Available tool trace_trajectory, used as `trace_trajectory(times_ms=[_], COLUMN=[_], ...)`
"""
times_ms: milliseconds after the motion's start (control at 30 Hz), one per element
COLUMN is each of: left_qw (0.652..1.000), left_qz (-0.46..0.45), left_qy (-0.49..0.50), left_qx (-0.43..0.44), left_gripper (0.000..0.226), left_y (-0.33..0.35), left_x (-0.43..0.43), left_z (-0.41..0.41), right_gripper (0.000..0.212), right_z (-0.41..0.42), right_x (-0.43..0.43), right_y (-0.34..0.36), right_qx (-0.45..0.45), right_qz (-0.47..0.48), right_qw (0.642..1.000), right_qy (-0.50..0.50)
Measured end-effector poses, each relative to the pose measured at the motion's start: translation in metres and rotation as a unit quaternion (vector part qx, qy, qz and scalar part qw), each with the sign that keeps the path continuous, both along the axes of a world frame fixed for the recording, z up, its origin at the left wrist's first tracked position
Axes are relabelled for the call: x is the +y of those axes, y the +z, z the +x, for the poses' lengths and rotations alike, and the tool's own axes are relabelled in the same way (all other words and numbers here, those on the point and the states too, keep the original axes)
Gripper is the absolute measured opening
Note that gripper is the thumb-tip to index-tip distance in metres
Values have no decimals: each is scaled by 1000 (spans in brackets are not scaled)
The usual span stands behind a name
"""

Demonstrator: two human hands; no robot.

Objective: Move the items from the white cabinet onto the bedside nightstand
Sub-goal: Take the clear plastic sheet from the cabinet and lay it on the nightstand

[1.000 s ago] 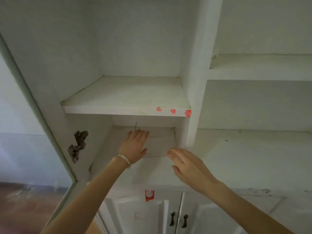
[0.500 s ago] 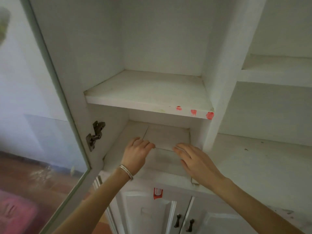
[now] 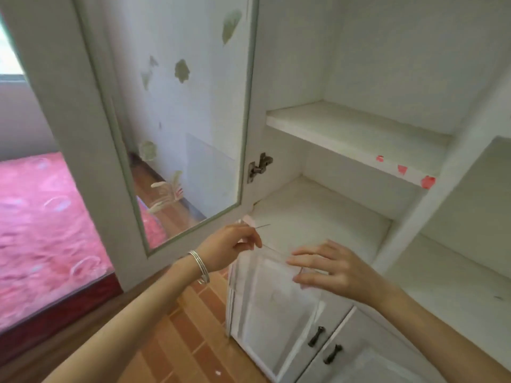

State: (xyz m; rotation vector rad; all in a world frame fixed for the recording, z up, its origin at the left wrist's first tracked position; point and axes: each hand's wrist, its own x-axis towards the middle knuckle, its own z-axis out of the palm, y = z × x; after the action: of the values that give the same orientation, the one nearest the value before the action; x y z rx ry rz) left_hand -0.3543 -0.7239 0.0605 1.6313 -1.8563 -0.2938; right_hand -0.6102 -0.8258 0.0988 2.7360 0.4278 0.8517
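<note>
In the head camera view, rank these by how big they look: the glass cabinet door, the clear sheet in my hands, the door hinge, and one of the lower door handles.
1. glass cabinet door
2. clear sheet
3. door hinge
4. lower door handle

The hinge and handle look close in size; the handle sits nearer the camera, so that order is unsure.

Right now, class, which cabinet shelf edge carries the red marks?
The upper shelf in the open compartment: three red marks dot its front edge. The lower shelf beneath it shows none.
</note>
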Motion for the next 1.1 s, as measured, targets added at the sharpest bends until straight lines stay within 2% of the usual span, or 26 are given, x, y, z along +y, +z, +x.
trace_trajectory(times_ms=[100,167,267,367,533,700,867,1000,1100], left_qw=[997,987,964,937,880,801,711,651,610], left_qz=[2,-6,-10,4,61,153,260,280,289], left_qy=[69,109,180,266,417,539,631,690,727], left_qx=[-43,-115,-195,-224,-219,-211,-171,-146,-125], left_gripper=[22,27,30,29,28,31,42,46,48], left_y=[-20,-31,-42,-48,-61,-76,-95,-91,-86], left_x=[64,115,199,289,430,558,685,788,857], left_z=[-6,-13,-23,-30,-43,-57,-70,-69,-67], right_gripper=[7,7,13,14,12,9,12,13,16], right_z=[23,39,65,94,155,219,276,324,354], right_x=[37,65,109,160,255,365,489,599,679], right_y=[-13,-28,-54,-73,-88,-95,-93,-82,-74], right_qx=[2,8,57,118,124,133,195,251,276], right_qz=[29,79,180,251,237,229,221,252,233], right_qw=[998,992,975,947,931,914,904,887,875], right_qy=[61,94,120,161,250,309,309,296,322])
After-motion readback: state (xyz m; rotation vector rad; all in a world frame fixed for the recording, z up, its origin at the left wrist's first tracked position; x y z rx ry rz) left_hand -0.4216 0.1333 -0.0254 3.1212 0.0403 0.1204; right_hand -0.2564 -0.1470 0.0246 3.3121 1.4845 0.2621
